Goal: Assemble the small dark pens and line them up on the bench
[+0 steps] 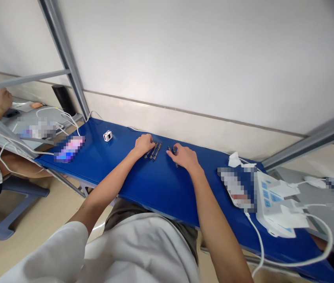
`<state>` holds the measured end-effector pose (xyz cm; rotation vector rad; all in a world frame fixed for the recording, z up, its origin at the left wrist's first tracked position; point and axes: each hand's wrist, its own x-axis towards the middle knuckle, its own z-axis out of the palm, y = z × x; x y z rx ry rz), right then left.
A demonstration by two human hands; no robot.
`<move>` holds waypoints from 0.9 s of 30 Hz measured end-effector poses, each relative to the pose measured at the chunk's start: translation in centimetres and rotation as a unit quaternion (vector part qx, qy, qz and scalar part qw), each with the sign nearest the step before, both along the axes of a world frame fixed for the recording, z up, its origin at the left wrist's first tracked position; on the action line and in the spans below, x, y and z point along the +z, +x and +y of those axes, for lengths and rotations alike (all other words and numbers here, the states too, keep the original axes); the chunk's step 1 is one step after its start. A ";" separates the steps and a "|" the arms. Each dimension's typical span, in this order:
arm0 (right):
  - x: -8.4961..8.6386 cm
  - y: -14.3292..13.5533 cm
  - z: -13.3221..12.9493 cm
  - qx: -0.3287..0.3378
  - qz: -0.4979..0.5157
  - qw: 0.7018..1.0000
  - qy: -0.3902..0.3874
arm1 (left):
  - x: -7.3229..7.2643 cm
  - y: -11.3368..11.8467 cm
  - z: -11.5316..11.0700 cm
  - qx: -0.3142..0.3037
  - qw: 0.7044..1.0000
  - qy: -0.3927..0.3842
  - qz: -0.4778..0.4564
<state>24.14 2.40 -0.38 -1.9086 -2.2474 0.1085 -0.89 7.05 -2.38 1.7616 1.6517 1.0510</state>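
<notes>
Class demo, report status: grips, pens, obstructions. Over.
Left grip at dark pens lying side by side. Right grip at more pens, hold unclear. Small white object apart, left of both.

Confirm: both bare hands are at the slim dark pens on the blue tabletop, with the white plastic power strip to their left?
Wrong side: the head view shows the white plastic power strip to the right of both left hand and right hand. Rest stands.
</notes>
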 end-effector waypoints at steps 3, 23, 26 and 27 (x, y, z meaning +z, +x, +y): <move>0.0 0.0 0.0 0.015 -0.001 1.000 -0.001 | -0.1 0.0 0.2 0.001 1.000 0.015 -0.012; -0.4 0.9 0.2 0.060 0.051 0.995 0.053 | 2.9 0.3 1.0 -0.104 0.772 -0.030 -0.626; -0.6 1.1 0.2 0.060 0.057 0.995 0.058 | 3.1 0.3 0.7 -0.101 0.738 -0.055 -0.665; -0.6 1.1 0.3 0.058 0.056 0.995 0.058 | 3.2 0.3 0.6 -0.101 0.729 -0.062 -0.674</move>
